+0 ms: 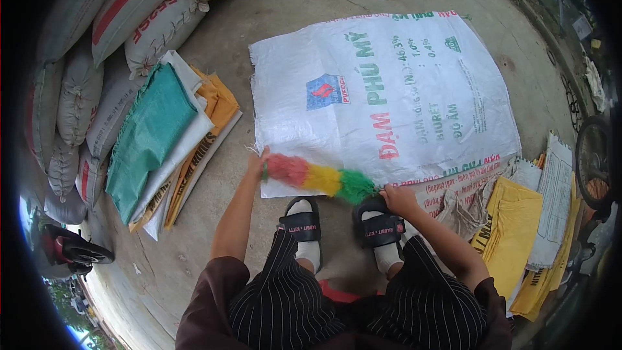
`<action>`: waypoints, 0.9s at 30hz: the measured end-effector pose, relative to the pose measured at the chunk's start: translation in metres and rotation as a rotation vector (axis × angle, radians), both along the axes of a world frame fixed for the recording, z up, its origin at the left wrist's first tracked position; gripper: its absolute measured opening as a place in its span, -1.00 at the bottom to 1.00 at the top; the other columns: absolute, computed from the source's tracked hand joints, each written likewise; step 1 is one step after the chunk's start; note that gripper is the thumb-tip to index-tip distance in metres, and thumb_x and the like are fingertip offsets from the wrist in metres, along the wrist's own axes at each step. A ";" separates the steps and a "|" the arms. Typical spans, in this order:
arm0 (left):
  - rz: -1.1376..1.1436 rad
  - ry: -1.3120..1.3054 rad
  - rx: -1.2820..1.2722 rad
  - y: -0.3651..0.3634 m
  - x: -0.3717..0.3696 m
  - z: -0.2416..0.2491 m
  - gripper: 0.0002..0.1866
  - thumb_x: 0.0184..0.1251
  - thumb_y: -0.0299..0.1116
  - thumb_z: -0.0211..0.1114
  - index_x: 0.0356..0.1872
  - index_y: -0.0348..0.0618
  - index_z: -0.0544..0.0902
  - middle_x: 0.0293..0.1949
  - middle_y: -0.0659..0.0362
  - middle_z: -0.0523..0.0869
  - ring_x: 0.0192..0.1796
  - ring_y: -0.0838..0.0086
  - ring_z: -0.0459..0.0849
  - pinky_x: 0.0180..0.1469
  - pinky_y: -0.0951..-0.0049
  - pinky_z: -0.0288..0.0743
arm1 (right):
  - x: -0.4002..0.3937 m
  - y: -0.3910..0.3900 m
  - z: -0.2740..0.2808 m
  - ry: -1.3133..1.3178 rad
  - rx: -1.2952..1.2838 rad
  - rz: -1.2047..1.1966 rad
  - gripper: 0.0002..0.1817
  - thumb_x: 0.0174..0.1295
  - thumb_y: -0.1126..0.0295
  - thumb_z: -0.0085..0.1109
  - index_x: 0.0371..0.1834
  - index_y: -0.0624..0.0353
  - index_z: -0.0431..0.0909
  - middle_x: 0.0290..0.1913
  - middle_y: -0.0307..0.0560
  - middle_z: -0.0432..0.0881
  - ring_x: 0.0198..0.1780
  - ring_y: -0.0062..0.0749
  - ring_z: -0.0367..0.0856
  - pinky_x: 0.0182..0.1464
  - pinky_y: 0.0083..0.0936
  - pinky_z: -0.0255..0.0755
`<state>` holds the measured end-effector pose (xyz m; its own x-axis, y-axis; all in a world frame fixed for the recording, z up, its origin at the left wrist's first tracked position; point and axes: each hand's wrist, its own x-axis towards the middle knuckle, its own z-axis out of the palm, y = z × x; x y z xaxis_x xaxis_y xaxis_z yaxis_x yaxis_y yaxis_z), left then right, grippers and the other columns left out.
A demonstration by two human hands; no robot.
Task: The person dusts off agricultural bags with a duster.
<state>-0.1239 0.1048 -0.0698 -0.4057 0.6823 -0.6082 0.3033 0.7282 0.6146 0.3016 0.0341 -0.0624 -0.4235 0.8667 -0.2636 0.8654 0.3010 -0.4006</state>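
A white woven sack [363,91] with green and red print lies flat on the ground before my feet. My left hand [259,161] is closed at its near left corner, where loose threads stick out. A fluffy duster [321,178] in red, yellow and green stretches across the sack's near edge, a little blurred. Its green end meets my right hand [398,199], which is closed around that end; the handle is mostly hidden. The red end reaches right beside my left hand.
Folded green, white and yellow sacks [152,136] lie at left, beside stacked full sacks [162,29]. More folded yellow sacks [512,220] lie at right, near a wheel [593,162]. My feet in black slides [301,223] stand just below the sack. A motorbike [74,246] shows at far left.
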 end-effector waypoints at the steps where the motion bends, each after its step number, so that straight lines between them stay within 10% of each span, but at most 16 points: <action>1: 0.034 -0.005 0.048 -0.008 0.002 0.000 -0.47 0.25 -0.11 0.14 0.04 -0.41 0.42 -0.04 -0.05 0.57 -0.02 0.32 0.55 -0.03 0.38 0.40 | 0.009 0.002 -0.010 -0.100 0.000 -0.069 -0.72 0.21 0.16 -0.11 -0.45 0.14 0.43 -0.54 0.08 0.57 -0.52 0.03 0.55 -0.43 -0.11 0.39; 7: -0.067 0.122 0.265 -0.058 -0.001 -0.020 -0.53 0.27 -0.19 0.10 0.06 -0.39 0.41 -0.02 -0.04 0.57 -0.01 0.28 0.55 0.03 0.37 0.36 | 0.075 0.048 0.009 -0.138 0.144 -0.867 -0.64 0.25 0.17 -0.21 -0.36 0.22 0.50 -0.37 0.16 0.58 -0.29 0.06 0.56 -0.28 -0.07 0.39; 12: -0.263 0.136 0.197 -0.081 0.013 -0.001 -0.58 0.23 -0.26 0.09 0.03 -0.33 0.43 -0.07 -0.11 0.58 -0.01 0.13 0.55 0.03 0.30 0.36 | 0.085 0.059 0.000 -0.165 0.105 -0.796 -0.66 0.26 0.22 -0.22 -0.37 0.27 0.47 -0.42 0.19 0.56 -0.35 0.10 0.54 -0.32 -0.10 0.39; 19: -0.553 0.103 0.381 -0.093 0.010 0.010 -0.58 0.23 -0.23 0.07 -0.01 -0.36 0.45 -0.13 -0.17 0.59 -0.04 0.06 0.56 0.00 0.25 0.37 | -0.038 0.032 0.005 -0.029 0.153 0.101 -0.79 0.20 0.27 -0.10 -0.49 0.15 0.34 -0.65 0.01 0.48 -0.57 -0.06 0.53 -0.52 -0.18 0.39; 21: -0.775 0.214 -0.050 -0.098 0.004 0.041 -0.60 0.26 -0.24 0.04 -0.02 -0.38 0.44 -0.09 -0.15 0.57 -0.02 0.14 0.54 0.03 0.30 0.34 | -0.028 0.058 -0.015 -0.067 0.219 -0.008 -0.79 0.21 0.27 -0.10 -0.48 0.14 0.36 -0.62 0.01 0.51 -0.56 -0.09 0.54 -0.52 -0.22 0.41; 27: -0.570 0.168 0.139 -0.123 -0.014 0.061 -0.62 0.25 -0.20 0.06 -0.19 -0.41 0.52 -0.23 -0.23 0.59 -0.12 0.00 0.57 -0.09 0.24 0.40 | 0.022 0.141 -0.011 -0.209 0.292 -0.670 -0.71 0.29 0.25 -0.18 -0.42 0.21 0.42 -0.52 0.10 0.57 -0.46 -0.04 0.59 -0.43 -0.19 0.45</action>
